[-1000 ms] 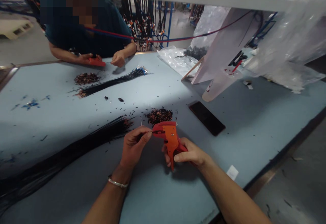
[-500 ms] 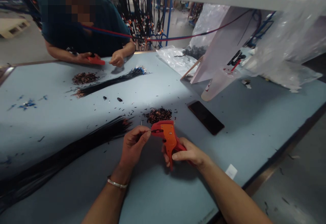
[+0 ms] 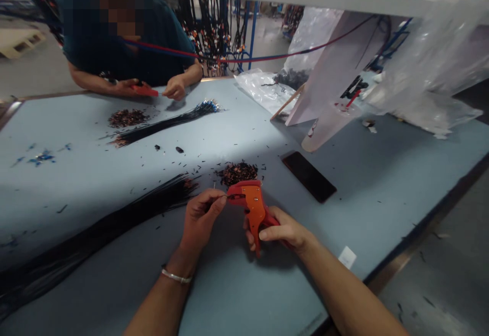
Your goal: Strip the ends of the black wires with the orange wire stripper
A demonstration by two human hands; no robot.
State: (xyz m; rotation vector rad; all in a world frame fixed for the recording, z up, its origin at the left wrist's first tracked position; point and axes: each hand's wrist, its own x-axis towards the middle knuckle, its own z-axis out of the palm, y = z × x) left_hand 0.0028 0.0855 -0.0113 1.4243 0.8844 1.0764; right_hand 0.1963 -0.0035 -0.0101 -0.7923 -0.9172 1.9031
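In my right hand (image 3: 280, 229) is a red and orange wire stripper (image 3: 254, 201), its handles gripped and its jaws facing left. My left hand (image 3: 204, 216) pinches a thin black wire close to those jaws; only a short bit of it shows, and whether its tip is inside the jaws I cannot tell. Left of my left hand a long bundle of black wires (image 3: 114, 229) lies across the table, bare copper at its near-centre end. Just beyond the stripper sits a small heap of stripped insulation bits (image 3: 240, 173).
Across the table a person (image 3: 130, 66) holds a red tool. Before them lie another wire bundle (image 3: 164, 121) and a scrap heap (image 3: 128, 117). To the right are a phone (image 3: 308, 176), a plastic cup (image 3: 328, 124) with a red straw, and plastic bags (image 3: 424, 86). A shelf bar crosses above.
Almost nothing differs. Both my hands and the wire stripper stay in nearly the same place, and the person opposite has barely moved.
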